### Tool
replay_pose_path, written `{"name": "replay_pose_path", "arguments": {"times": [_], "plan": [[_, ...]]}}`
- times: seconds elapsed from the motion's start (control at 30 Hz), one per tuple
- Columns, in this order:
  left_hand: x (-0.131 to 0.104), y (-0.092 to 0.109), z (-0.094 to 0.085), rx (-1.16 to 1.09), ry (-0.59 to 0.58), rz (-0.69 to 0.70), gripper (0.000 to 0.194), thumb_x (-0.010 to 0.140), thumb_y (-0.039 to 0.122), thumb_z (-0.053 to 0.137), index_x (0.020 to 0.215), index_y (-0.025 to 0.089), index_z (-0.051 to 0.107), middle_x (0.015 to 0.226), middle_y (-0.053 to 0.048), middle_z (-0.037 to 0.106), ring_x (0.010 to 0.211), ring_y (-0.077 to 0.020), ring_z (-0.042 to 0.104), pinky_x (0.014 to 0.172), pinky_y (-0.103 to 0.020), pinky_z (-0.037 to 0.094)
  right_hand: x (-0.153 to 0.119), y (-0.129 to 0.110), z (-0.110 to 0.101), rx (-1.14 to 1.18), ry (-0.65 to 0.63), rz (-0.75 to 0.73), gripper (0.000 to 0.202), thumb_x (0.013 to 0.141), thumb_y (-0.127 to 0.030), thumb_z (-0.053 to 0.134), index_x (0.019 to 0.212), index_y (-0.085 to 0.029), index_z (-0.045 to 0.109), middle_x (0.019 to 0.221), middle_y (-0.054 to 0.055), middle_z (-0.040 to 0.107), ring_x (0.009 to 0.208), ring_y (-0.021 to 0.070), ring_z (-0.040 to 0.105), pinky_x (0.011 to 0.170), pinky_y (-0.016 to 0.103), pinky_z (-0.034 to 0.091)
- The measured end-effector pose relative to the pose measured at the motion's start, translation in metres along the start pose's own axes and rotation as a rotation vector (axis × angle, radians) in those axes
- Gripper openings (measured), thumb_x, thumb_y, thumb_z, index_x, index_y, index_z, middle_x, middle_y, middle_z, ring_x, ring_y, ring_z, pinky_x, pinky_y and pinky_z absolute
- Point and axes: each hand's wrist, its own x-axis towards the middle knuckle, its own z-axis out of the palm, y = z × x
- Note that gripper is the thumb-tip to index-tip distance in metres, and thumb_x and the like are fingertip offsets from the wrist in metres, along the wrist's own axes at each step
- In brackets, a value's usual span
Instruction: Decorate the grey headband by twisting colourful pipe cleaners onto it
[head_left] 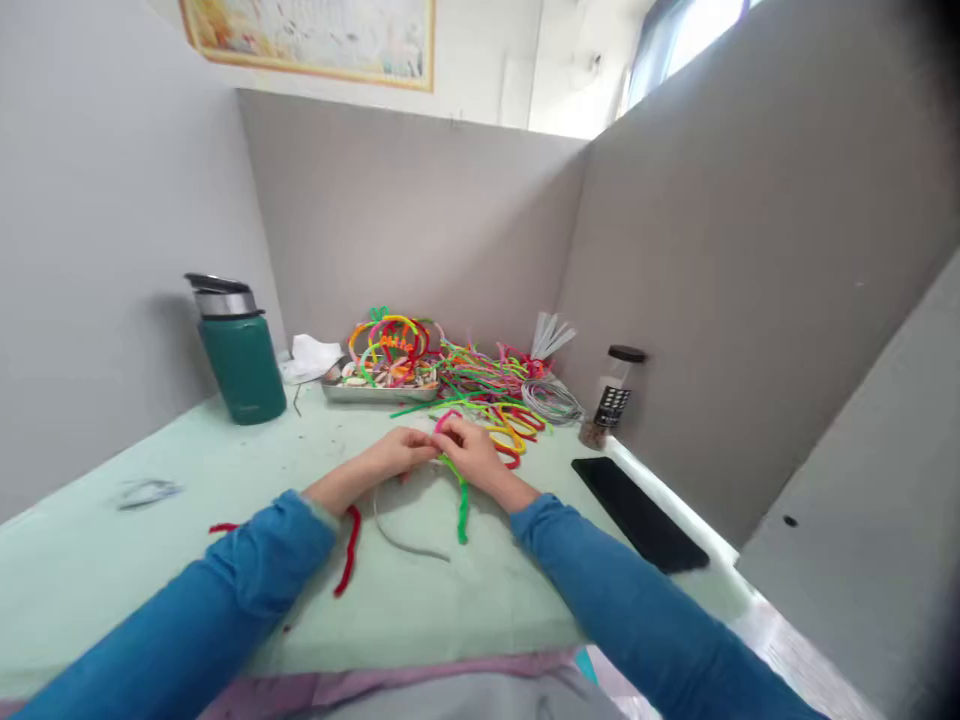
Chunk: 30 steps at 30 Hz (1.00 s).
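In the head view, both hands met over the counter (150, 580), on the near side of the tray (381, 396) and a little to its right. The left hand (397, 453) had its grip pressed together, and the right hand (470, 452) pinched the stem (463, 510) where the fingertips met. Which fingers bore on it, the view was too small to tell.

The stem was fuzzy and bent. A bright pink curve showed above the fingertips, a thin yellow-green stretch came out below them, and a thicker, deeper green end hung down toward the person, slightly crooked. Whether the pink and green were one piece could not be told, as the fingers hid the middle.

Nearer the person than the tray, a grey wire (409, 546) curved beside the green end, and a red piece (349, 560) lay by the left forearm. Right of the tray spread a heap (487, 368) of coloured stems, with a wavy yellow strand (510, 437) in front and a wire coil (553, 400) beyond. Farther right were the jar (611, 398) and a black slab (637, 512). Left of the tray were a white tissue (311, 357) and the green bottle (241, 360).
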Motion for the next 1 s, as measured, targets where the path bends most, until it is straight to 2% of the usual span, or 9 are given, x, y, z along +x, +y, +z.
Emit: {"name": "replay_pose_path", "arguments": {"times": [0.4, 0.7, 1.0], "plan": [[-0.006, 0.011, 0.001, -0.051, 0.022, -0.014, 0.037, 0.070, 0.051, 0.054, 0.071, 0.014, 0.052, 0.050, 0.007, 0.036, 0.037, -0.0046, 0.033, 0.036, -0.019, 0.026, 0.000, -0.002, -0.001, 0.047, -0.001, 0.057, 0.014, 0.079, -0.026, 0.049, 0.069, -0.017, 0.053, 0.064, -0.001, 0.053, 0.058, 0.0112, 0.045, 0.055, 0.023, 0.033], [-0.005, 0.008, -0.001, -0.044, 0.011, -0.001, 0.032, 0.070, 0.046, 0.054, 0.073, 0.014, 0.055, 0.050, 0.007, 0.037, 0.037, -0.0049, 0.034, 0.037, -0.019, 0.027, -0.001, -0.004, -0.002, 0.008, -0.003, 0.021, 0.014, 0.079, -0.025, 0.050, 0.068, -0.017, 0.053, 0.063, -0.001, 0.052, 0.058, 0.0109, 0.043, 0.054, 0.023, 0.031], [-0.006, 0.011, 0.000, -0.040, 0.011, -0.015, 0.035, 0.070, 0.049, 0.054, 0.074, 0.015, 0.056, 0.050, 0.007, 0.036, 0.037, -0.0052, 0.033, 0.038, -0.020, 0.027, -0.001, -0.005, -0.003, -0.007, 0.006, 0.006, 0.014, 0.079, -0.025, 0.050, 0.068, -0.017, 0.053, 0.063, -0.001, 0.051, 0.059, 0.0111, 0.043, 0.054, 0.023, 0.031]]}}
